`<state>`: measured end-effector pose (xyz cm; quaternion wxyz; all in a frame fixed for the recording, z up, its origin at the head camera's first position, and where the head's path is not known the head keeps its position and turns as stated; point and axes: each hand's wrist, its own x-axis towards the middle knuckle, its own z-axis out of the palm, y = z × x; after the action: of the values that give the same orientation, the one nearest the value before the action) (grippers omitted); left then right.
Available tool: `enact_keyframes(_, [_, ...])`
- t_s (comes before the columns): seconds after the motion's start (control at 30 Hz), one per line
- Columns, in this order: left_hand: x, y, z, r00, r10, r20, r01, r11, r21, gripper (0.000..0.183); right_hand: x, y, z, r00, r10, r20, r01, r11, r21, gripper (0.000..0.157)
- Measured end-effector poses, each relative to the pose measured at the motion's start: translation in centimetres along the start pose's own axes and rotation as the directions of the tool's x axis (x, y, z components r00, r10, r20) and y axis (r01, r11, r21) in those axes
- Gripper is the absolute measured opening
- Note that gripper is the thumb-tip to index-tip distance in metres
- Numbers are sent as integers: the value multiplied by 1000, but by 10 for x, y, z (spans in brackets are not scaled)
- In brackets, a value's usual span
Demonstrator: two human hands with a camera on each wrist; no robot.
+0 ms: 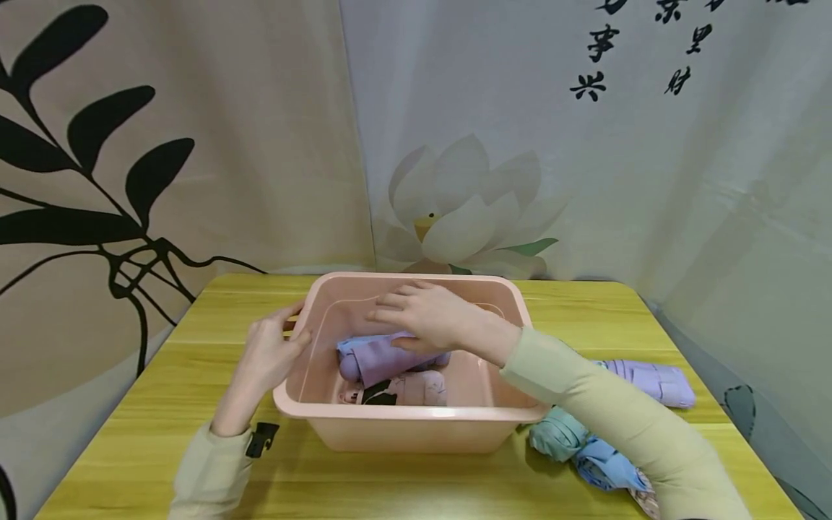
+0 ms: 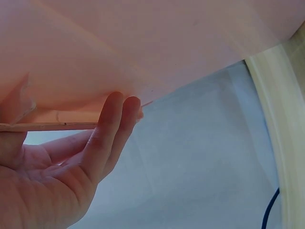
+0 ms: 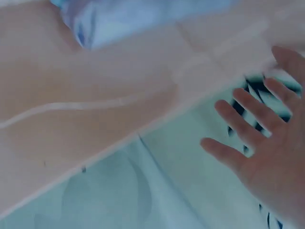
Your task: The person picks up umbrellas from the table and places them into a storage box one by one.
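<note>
A pink plastic basin (image 1: 416,413) stands on the table. At its left side my left hand (image 1: 269,352) grips the rim; the left wrist view has its fingers (image 2: 107,129) bent against the outer wall under the lip. My right hand (image 1: 432,318) hovers over the basin with its fingers spread, holding nothing. Just below it lies a rolled purple cloth (image 1: 383,365), with some light blue cloth (image 1: 356,342) behind. Nearer the front wall is a pale pink roll (image 1: 422,388) with a black patch. In the right wrist view the spread hand (image 3: 271,152) is apart from a bluish roll (image 3: 143,21).
Right of the basin, a purple checked roll (image 1: 653,383), a green roll (image 1: 557,435) and a blue roll (image 1: 607,464) lie on the wooden table (image 1: 338,491). A patterned piece (image 1: 645,498) is partly behind my right sleeve. Printed curtains (image 1: 273,144) hang behind.
</note>
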<state>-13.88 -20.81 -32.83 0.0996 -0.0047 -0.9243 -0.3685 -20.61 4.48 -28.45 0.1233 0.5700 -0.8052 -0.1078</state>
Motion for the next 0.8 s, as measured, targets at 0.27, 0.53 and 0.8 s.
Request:
enact_keyframes(0.27, [0,-1,0,1000,12,-10,-12,1000,-3,51,-30,20,-33,990,108,-93,-94,985,147,48])
enact_keyframes(0.53, [2,-1,1,1000,10,-7,-10,1000,-2,51,-71,35,-38,954,265,-141,-227,944,239,44])
enact_keyframes(0.8, [1,0,-1,1000,13,1,-13,1000,-14,51,-130,58,-23,882,470,-18,-438,835,334,47])
